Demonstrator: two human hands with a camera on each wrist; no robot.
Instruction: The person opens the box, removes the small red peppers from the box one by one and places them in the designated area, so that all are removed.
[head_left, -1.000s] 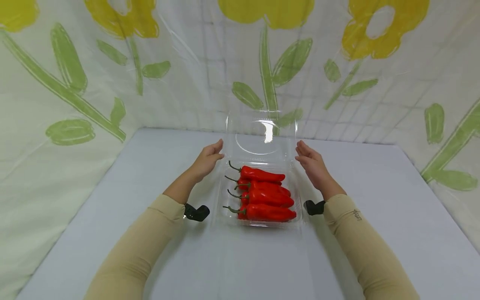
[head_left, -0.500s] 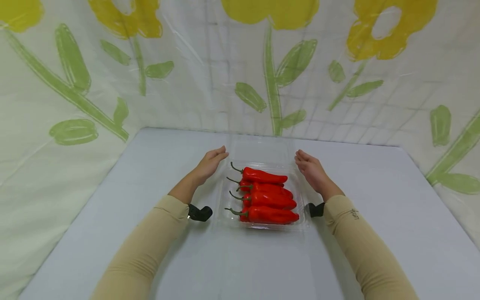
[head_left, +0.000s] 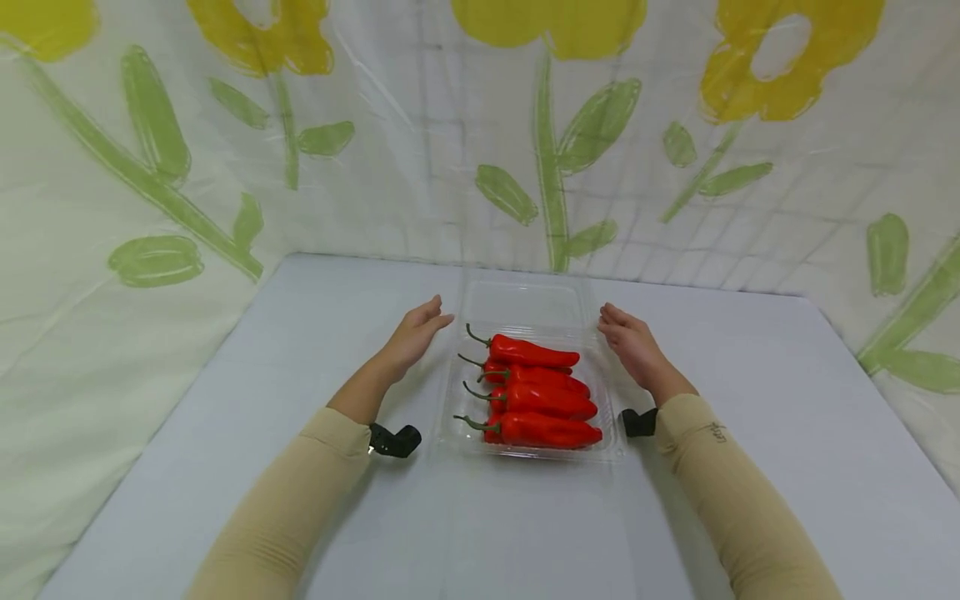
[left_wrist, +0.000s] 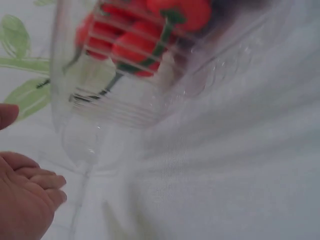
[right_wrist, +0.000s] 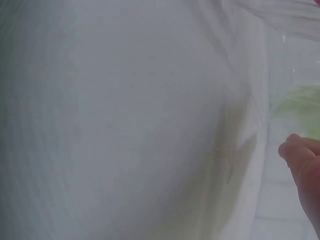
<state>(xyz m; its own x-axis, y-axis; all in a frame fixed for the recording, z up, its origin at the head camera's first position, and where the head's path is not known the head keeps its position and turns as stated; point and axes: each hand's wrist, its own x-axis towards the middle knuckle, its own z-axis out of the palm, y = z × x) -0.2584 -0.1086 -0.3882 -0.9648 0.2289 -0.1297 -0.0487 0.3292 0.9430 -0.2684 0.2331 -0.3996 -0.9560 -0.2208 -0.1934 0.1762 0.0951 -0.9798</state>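
L hand [head_left: 411, 340] & R hand [head_left: 633, 348] both released, fingers beside opposite edges of folded-back clear lid [head_left: 525, 298], box [head_left: 551, 455] of red peppers [head_left: 547, 401] between & nearer than fingertips; looks like lid-handling step, next move prob. calls for 2-sided pinch.

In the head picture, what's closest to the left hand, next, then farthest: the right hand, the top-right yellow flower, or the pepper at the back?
From the left hand:
1. Back pepper: to its right.
2. Right hand: across the clear box.
3. Top-right yellow flower: high on the backdrop.
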